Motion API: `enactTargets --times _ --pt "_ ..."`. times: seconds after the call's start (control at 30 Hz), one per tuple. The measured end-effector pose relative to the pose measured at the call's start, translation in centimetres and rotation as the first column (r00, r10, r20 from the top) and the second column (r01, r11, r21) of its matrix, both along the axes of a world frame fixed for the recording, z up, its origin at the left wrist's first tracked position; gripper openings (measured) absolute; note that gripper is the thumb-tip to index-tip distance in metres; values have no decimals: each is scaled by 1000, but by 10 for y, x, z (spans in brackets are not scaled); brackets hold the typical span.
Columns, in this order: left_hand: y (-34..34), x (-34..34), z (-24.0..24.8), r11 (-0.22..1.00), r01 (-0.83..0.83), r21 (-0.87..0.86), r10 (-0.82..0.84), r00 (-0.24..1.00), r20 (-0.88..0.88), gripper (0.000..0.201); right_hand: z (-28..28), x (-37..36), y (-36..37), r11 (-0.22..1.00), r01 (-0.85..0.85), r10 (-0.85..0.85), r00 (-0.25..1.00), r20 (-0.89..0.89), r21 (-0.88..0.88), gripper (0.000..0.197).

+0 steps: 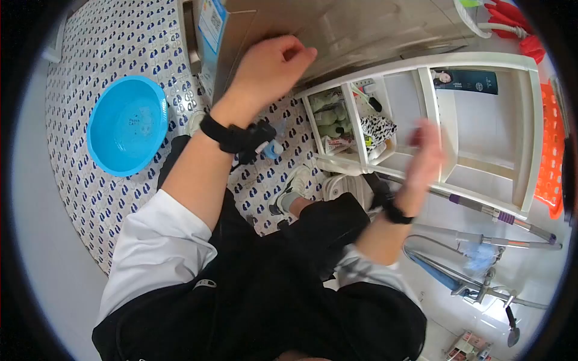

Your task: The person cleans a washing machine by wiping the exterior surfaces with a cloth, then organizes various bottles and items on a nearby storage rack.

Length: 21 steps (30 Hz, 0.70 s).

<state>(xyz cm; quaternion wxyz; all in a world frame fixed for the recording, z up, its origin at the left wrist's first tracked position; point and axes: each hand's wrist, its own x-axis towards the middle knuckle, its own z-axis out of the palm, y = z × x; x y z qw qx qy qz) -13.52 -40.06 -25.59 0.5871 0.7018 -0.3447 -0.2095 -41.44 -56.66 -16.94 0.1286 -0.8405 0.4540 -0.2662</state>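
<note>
My left hand is over the glossy brown-grey top of a boxy appliance. Its fingers curl into a loose fist, and nothing shows in them. A black strap with a small device circles that wrist. On the other side, my right hand hovers in front of a white shelf unit. Motion smears its fingers, so their pose is not readable. Within the shelf's compartments are greyish-green rounded items, a black-and-white patterned item and a dark flat box.
A light blue basin stands on the patterned floor at left. Orange basket and red gloves are at far right. Metal poles and a shower fixture line the right wall. Below me is my shoe.
</note>
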Motion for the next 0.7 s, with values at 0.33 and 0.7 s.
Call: enactTargets --times 0.33,0.7 --pt "-16 -8 2 1000 7 -8 -6 997 76 35 -354 -11 102 809 -104 280 933 -224 579 76" --pt "-19 -11 5 1000 -17 21 15 995 98 30 -335 6 114 853 28 139 951 -277 521 44"
